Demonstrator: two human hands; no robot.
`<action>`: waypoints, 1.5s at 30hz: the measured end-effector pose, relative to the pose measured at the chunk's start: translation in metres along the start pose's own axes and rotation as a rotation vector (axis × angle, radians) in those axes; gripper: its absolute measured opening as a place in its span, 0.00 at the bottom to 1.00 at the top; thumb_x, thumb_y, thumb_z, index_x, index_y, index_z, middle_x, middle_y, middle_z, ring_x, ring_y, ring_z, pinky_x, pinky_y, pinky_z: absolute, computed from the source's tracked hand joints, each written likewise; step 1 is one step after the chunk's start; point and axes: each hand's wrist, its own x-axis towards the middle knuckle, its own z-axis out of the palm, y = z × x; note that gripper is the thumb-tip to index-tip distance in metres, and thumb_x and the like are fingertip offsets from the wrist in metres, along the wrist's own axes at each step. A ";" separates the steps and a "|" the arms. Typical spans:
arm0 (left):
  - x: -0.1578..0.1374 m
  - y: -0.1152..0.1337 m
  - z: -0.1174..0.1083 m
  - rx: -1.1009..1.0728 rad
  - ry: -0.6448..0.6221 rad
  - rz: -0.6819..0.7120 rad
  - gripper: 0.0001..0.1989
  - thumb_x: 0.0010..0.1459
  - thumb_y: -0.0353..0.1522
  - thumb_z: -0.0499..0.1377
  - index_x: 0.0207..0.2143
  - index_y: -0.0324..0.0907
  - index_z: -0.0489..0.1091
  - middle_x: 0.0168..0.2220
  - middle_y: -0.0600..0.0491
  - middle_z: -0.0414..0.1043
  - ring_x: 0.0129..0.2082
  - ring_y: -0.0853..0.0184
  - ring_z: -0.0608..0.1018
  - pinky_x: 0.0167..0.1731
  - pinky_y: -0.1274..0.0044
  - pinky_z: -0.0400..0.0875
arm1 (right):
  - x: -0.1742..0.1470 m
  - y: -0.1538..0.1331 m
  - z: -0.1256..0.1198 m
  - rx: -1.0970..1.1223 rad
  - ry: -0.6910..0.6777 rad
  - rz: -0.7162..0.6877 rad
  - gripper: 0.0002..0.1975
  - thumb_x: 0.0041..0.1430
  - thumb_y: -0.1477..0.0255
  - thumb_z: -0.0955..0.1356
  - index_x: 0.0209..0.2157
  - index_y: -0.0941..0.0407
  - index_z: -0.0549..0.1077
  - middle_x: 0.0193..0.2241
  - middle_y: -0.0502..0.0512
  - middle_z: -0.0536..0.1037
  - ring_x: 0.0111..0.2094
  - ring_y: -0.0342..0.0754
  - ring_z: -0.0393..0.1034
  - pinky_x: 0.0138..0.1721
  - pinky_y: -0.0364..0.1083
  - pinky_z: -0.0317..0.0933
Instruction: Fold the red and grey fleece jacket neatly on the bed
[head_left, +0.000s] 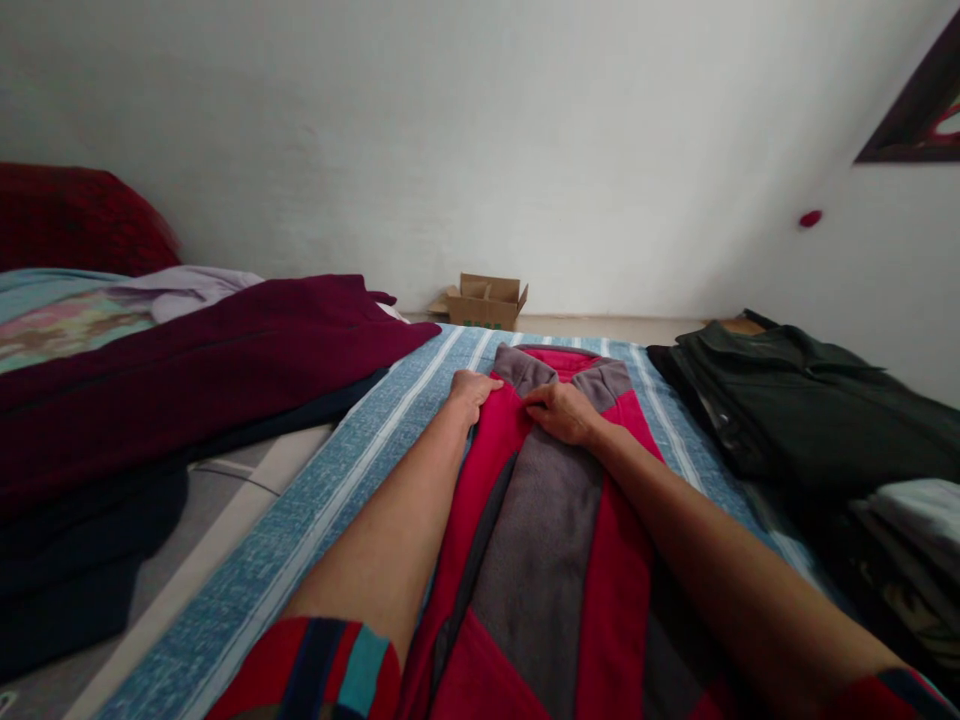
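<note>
While my left hand (pixel 474 388) and right hand (pixel 559 412) pinch the red and grey fleece (pixel 555 520) near its collar at 12 o'clock, it lies lengthwise on the striped bed cover (pixel 360 470). I judge an uneven pull could skew the fold, or drag the cover into wrinkles.

No text or label is legible (cardboard box (pixel 486 301) included).

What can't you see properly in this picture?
- Head view: the near end of the red and grey garment is cut off by the bottom edge.
- The fingertips of the left hand and right hand curl into the cloth, hidden.
- The cardboard box is too small to see inside.
- The stack under the dark jacket is blurred.
</note>
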 end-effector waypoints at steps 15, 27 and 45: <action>0.013 0.007 0.007 0.010 -0.083 0.025 0.09 0.43 0.27 0.66 0.24 0.38 0.67 0.19 0.55 0.70 0.23 0.69 0.74 0.26 0.78 0.70 | -0.004 0.002 0.003 0.042 0.022 0.023 0.13 0.56 0.75 0.61 0.35 0.55 0.77 0.35 0.53 0.79 0.36 0.46 0.71 0.36 0.41 0.58; -0.052 -0.003 -0.058 0.139 -0.436 -0.237 0.11 0.39 0.29 0.67 0.24 0.38 0.66 0.21 0.53 0.73 0.21 0.69 0.74 0.25 0.77 0.68 | -0.005 0.000 0.002 0.040 0.012 0.073 0.13 0.56 0.73 0.62 0.37 0.54 0.77 0.36 0.51 0.79 0.36 0.46 0.71 0.34 0.40 0.58; -0.074 0.000 -0.065 0.238 -0.458 -0.222 0.18 0.34 0.39 0.69 0.26 0.39 0.69 0.25 0.51 0.75 0.23 0.65 0.76 0.24 0.76 0.70 | -0.024 -0.013 -0.022 0.004 0.178 0.126 0.13 0.59 0.72 0.60 0.32 0.56 0.76 0.34 0.55 0.78 0.36 0.46 0.70 0.36 0.40 0.56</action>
